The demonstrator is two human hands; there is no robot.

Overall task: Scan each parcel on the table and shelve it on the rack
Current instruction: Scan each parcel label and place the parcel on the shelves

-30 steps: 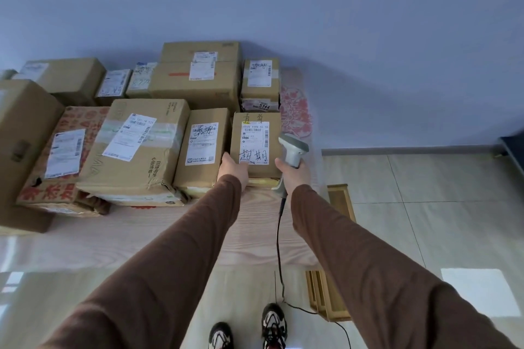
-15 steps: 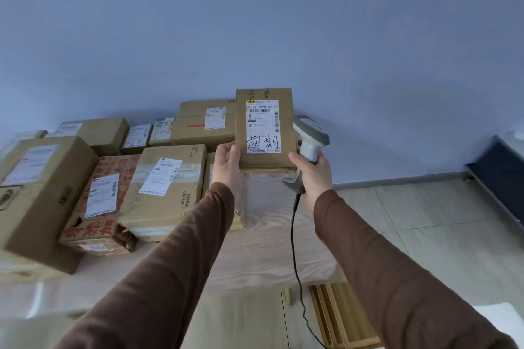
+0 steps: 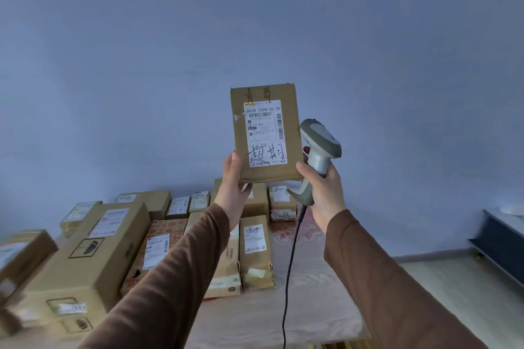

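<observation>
Brown cardboard parcel is held upright above the table's far edge, left hand gripping its lower left corner, right hand wrapped round the scanner handle beside it; scanning appears pending, requiring the scanner aimed at the label.

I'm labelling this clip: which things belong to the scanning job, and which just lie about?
Job:
small brown cardboard parcel, gripped by left hand
grey handheld barcode scanner, in right hand
cardboard parcels on pale wooden table

Lying about:
dark blue bench
</observation>
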